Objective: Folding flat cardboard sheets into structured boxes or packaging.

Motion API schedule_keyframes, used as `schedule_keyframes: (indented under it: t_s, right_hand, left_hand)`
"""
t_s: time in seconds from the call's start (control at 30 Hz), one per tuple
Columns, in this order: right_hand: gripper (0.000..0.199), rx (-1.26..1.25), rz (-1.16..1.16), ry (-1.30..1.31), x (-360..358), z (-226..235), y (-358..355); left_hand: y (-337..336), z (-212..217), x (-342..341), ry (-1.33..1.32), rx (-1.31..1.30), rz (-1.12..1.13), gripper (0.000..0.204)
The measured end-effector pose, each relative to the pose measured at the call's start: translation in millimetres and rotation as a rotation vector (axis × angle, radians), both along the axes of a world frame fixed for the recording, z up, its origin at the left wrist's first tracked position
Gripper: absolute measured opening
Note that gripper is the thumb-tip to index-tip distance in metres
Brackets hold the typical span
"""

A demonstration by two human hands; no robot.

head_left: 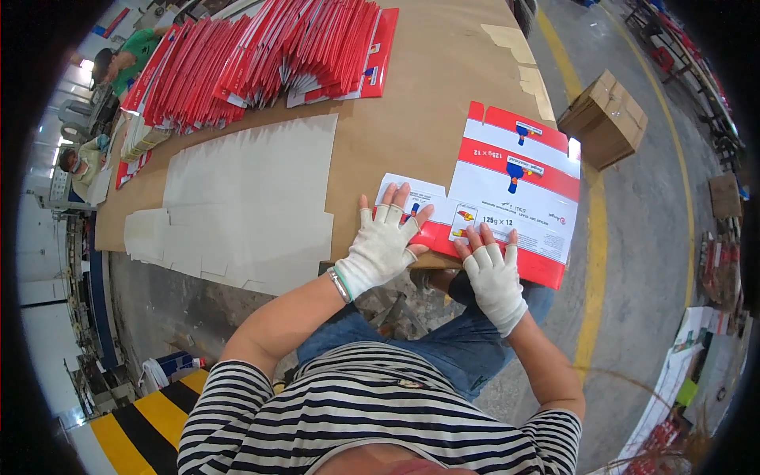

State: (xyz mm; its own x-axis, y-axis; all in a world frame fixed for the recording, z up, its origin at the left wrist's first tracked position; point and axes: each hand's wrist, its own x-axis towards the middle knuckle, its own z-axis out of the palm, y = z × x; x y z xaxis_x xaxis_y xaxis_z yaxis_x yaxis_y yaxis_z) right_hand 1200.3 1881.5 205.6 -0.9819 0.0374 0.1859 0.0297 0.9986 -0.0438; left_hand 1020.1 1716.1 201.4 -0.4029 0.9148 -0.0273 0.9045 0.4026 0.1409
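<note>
A flat, unfolded red-and-white printed carton (514,190) lies at the table's near right, its right part reaching past the table edge. My left hand (384,241), in a white glove with bare fingertips, rests on the carton's smaller left flap with its fingers spread. On the carton's near red edge lies my right hand (492,273), gloved the same way, its fingers stretched out and a little apart. Neither hand grips anything. Both palms hide parts of the print beneath them.
Many red folded cartons (269,55) stand fanned in a row at the far left of the brown-covered table (412,71). Overlapping pale cardboard sheets (253,198) lie left of me. A brown box (606,119) stands on the floor at right. Two people (83,166) are beyond the table's left.
</note>
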Motion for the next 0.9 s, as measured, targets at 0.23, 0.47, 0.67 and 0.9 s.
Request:
schedule_keyframes:
  t_s: [0.23, 0.47, 0.67, 0.9]
  right_hand:
    - [0.05, 0.017, -0.005, -0.027, -1.4, 1.6, -1.4]
    - [0.051, 0.013, -0.002, -0.063, -0.6, 2.7, 0.2]
    - [0.051, 0.012, -0.01, -0.072, -0.5, 1.3, 0.0]
    - [0.051, -0.018, 0.023, -0.081, -1.1, -0.3, 2.5]
  left_hand:
    - [0.9, 4.0, 0.1, -0.018, 0.007, 0.0, 0.075]
    - [0.2, 4.3, 1.2, -0.019, 0.03, 0.01, 0.073]
    - [0.5, 5.2, 0.6, -0.039, 0.02, 0.017, 0.073]
    - [4.6, 2.2, 3.7, -0.156, 0.076, 0.111, 0.072]
